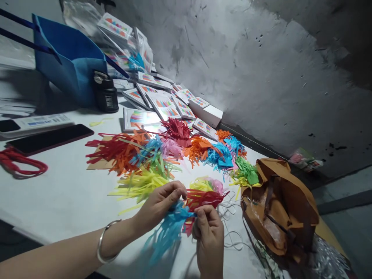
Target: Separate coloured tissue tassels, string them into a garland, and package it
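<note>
A blue tissue-paper tassel (170, 228) hangs between my hands, its fringe drooping toward the table's front edge. My right hand (209, 228) is closed in a pinch on the tassel's narrow twisted end. Just above the blue strips, my left hand (162, 201) has thumb and fingers pressed together; whatever is between the fingertips is too small to make out. A red tassel (205, 198) lies directly behind my fingers. White string (232, 234) curls on the table right of my right hand. Beyond my left hand spreads a yellow tassel (142, 184).
More coloured tassels, including a dark red one (177, 130), lie across the white table (72, 197). Printed boxes (162, 104) pile along the wall. At left are a blue bag (72, 73), black bottle (106, 93) and phone (52, 138); a brown bag (279, 205) stands right.
</note>
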The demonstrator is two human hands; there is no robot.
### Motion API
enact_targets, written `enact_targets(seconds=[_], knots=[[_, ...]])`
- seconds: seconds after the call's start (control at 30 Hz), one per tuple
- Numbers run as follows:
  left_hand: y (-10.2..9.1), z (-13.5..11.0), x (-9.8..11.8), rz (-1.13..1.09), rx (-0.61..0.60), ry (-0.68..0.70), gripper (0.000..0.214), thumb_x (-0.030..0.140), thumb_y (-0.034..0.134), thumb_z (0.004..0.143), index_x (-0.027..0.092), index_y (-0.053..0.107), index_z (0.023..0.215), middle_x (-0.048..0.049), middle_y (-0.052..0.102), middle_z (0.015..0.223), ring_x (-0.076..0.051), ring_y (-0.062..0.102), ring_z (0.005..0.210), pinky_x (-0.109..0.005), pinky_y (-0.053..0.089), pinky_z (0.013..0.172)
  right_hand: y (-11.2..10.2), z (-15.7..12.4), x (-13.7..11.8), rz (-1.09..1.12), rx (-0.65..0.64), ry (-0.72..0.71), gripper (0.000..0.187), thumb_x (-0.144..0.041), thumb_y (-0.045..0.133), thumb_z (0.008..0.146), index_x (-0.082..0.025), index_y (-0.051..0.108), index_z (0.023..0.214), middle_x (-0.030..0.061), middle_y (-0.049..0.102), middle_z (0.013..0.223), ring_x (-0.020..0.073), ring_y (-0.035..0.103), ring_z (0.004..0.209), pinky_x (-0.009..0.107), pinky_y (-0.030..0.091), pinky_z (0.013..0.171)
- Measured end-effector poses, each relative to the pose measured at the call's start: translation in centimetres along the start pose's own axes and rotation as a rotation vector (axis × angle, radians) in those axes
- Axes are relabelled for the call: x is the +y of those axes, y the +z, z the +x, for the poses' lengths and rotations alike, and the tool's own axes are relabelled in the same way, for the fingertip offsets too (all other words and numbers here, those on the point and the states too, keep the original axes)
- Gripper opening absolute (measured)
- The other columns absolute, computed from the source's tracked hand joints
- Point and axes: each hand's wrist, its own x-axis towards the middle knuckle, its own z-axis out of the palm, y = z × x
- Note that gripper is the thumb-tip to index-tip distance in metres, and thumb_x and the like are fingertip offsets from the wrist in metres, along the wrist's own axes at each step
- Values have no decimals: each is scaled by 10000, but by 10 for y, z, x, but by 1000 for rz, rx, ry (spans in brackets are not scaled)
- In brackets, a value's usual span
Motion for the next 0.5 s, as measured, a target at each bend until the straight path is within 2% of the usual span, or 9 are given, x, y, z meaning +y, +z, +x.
enact_targets(seconds=[0.1, 0.17, 0.23, 0.3, 0.37, 0.4, 0.5], knots=[[-25, -8, 0, 400, -115, 46, 284, 430, 558, 964, 189, 683, 881, -43, 656, 857, -196, 596, 793, -293, 470, 718, -6, -6, -7, -211, 89, -96, 352, -532, 619, 921, -193, 619, 827, -77, 416, 547, 75, 353, 482, 190, 291, 458], [-35, -15, 2, 635, -78, 195, 190, 310, 544, 971, 220, 703, 1023, -78, 674, 1084, -249, 602, 1025, -364, 453, 903, -4, -9, -12, -403, 121, -132, 358, -528, 587, 936, -192, 635, 823, -29, 526, 633, 103, 460, 564, 209, 365, 517], [-36, -23, 7, 728, -53, 336, 236, 250, 551, 963, 254, 668, 1168, -85, 636, 1242, -275, 541, 1180, -409, 387, 1019, 3, -12, -13, -525, 97, -134, 360, -518, 566, 949, -195, 641, 811, -3, 579, 711, 121, 507, 638, 224, 400, 583], [-29, -29, 11, 702, -152, 377, 254, 247, 596, 941, 256, 650, 1189, -73, 674, 1171, -264, 567, 1113, -405, 386, 1008, 12, -14, -11, -494, 31, -94, 361, -516, 557, 954, -198, 629, 799, -22, 539, 684, 110, 470, 611, 220, 380, 572], [-19, -30, 14, 594, -258, 285, 180, 269, 618, 927, 225, 679, 1091, -59, 711, 999, -235, 606, 944, -368, 431, 907, 17, -16, -7, -343, -17, -27, 337, -533, 579, 940, -208, 619, 860, -57, 465, 642, 87, 392, 543, 202, 333, 514], [-16, -30, 14, 499, -279, 187, 149, 287, 613, 931, 208, 692, 1030, -54, 711, 926, -218, 609, 873, -343, 446, 846, 18, -16, -5, -263, -19, 4, 328, -544, 594, 930, -217, 619, 939, -70, 446, 642, 79, 369, 526, 193, 323, 499], [-13, -27, 14, 30, -260, -244, 208, 374, 663, 908, 173, 714, 926, -44, 689, 853, -173, 604, 792, -265, 463, 733, 10, -19, -2, -152, 33, 87, 410, -578, 601, 916, -245, 585, 1154, -69, 477, 694, 73, 414, 546, 176, 377, 529]])
